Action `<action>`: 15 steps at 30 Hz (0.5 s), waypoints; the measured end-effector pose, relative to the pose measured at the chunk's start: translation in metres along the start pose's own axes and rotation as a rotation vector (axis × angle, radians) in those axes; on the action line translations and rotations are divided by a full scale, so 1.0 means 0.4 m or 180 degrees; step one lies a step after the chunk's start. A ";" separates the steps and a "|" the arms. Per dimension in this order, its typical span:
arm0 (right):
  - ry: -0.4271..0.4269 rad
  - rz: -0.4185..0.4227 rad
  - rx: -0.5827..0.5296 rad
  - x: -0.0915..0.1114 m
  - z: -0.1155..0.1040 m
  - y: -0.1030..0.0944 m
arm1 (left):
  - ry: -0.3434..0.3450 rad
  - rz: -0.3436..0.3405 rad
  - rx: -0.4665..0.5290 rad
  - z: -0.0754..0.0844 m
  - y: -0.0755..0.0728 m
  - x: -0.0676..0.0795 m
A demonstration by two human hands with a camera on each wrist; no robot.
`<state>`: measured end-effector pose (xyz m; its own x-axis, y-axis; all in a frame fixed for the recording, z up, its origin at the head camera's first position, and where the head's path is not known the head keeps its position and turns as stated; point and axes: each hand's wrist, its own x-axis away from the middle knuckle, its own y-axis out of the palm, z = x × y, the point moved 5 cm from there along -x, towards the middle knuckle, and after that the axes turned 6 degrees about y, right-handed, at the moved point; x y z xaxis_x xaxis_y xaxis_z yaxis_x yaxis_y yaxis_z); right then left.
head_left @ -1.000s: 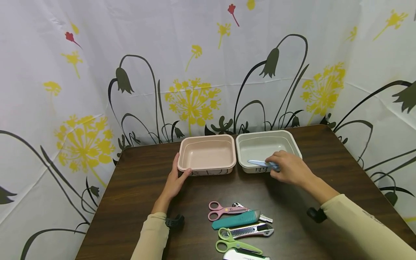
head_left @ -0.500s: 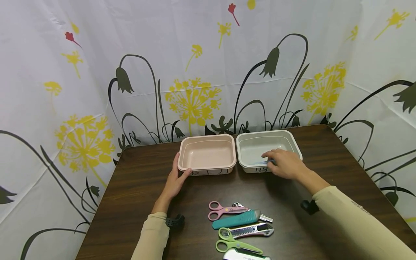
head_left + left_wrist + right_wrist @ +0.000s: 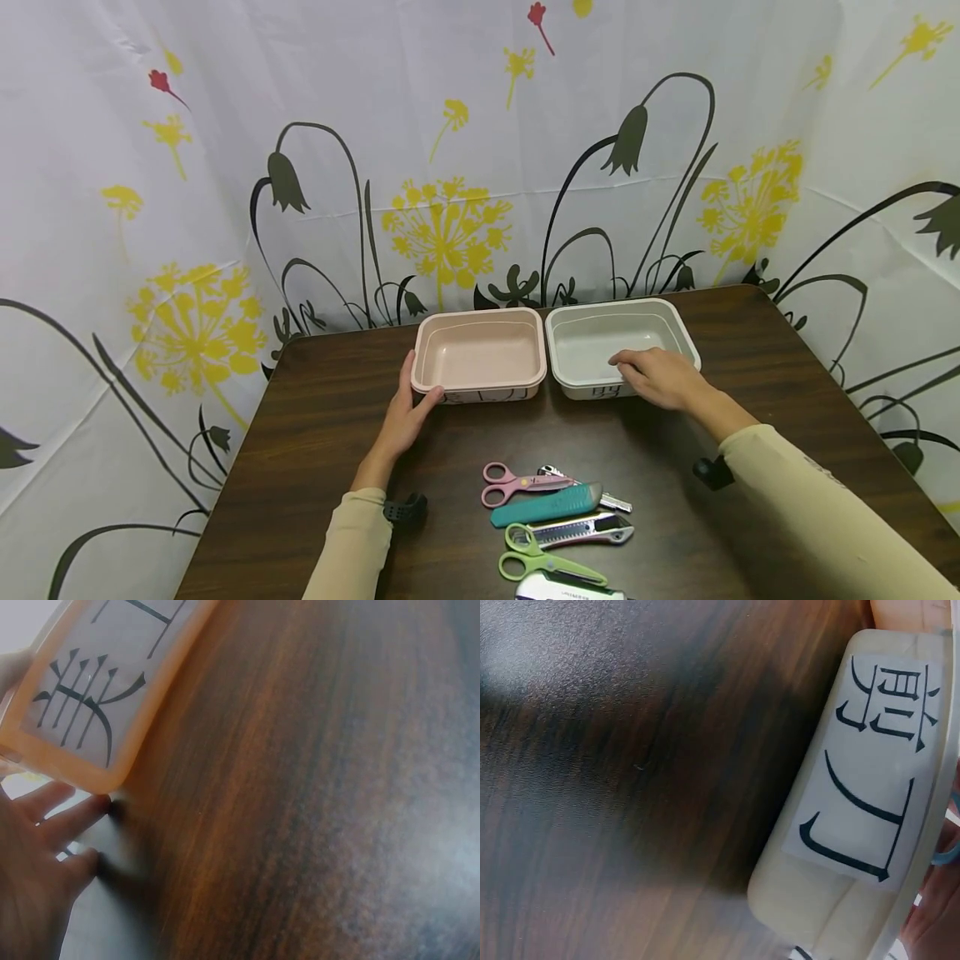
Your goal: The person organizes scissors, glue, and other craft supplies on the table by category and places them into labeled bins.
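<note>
My left hand (image 3: 397, 425) rests at the near left corner of a pink bin (image 3: 480, 387), thumb on its front rim and fingers along its side. In the left wrist view the fingers (image 3: 75, 817) look fairly straight against the bin's corner. My right hand (image 3: 660, 377) reaches over the front rim of a pale grey-green bin (image 3: 558, 358), fingers bent down inside it. A light blue ring handle of scissors (image 3: 946, 857) shows among the fingers at the right wrist view's edge; the hand hides the rest of the scissors.
Pink scissors (image 3: 517, 483), a silver cutter (image 3: 615, 503), a teal cutter (image 3: 546, 505), a grey box cutter (image 3: 585, 530), green scissors (image 3: 551, 564) and a white tool (image 3: 566, 588) lie on the brown table (image 3: 315, 467). A patterned curtain (image 3: 465, 125) hangs behind.
The right hand has lowered the light blue scissors into the grey-green bin, and they are now out of sight in the head view. The left hand stays put.
</note>
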<state>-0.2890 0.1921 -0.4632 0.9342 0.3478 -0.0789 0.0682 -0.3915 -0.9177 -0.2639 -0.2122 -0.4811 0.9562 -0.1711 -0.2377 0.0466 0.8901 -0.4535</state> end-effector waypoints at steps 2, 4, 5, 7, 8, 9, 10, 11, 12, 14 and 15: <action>0.0019 0.0007 -0.0024 0.002 0.005 0.002 | -0.0004 0.0001 0.0007 -0.001 0.000 0.000; 0.0057 -0.0008 -0.0034 0.003 0.011 0.004 | -0.0007 0.0009 0.0013 0.000 0.000 -0.001; 0.0082 -0.0024 -0.0039 0.004 0.014 0.005 | -0.0006 0.0011 0.0017 0.001 0.000 0.000; 0.0127 -0.0061 -0.0043 0.004 0.020 0.008 | -0.0012 0.0018 0.0023 0.002 -0.001 0.000; 0.0150 -0.0076 -0.0036 0.005 0.022 0.009 | -0.0018 0.0021 0.0022 0.002 -0.001 0.000; 0.0162 -0.0091 -0.0020 0.005 0.024 0.011 | -0.0023 0.0021 0.0019 0.003 -0.001 0.000; 0.0174 -0.0102 -0.0010 0.005 0.026 0.012 | -0.0026 0.0017 0.0018 0.003 -0.001 0.000; 0.0181 -0.0114 0.0005 0.006 0.028 0.013 | -0.0033 0.0015 0.0018 0.003 -0.001 0.000; 0.0181 -0.0124 0.0013 0.008 0.028 0.014 | -0.0034 0.0015 0.0019 0.003 0.000 0.000; 0.0178 -0.0138 0.0033 0.010 0.028 0.013 | -0.0034 0.0011 0.0018 0.003 0.000 0.000; 0.0176 -0.0137 0.0040 0.012 0.028 0.013 | -0.0035 0.0010 0.0016 0.003 0.000 -0.001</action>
<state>-0.2881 0.2012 -0.4727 0.9484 0.3164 -0.0181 0.1046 -0.3664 -0.9246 -0.2638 -0.2117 -0.4800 0.9594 -0.1636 -0.2298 0.0448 0.8927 -0.4484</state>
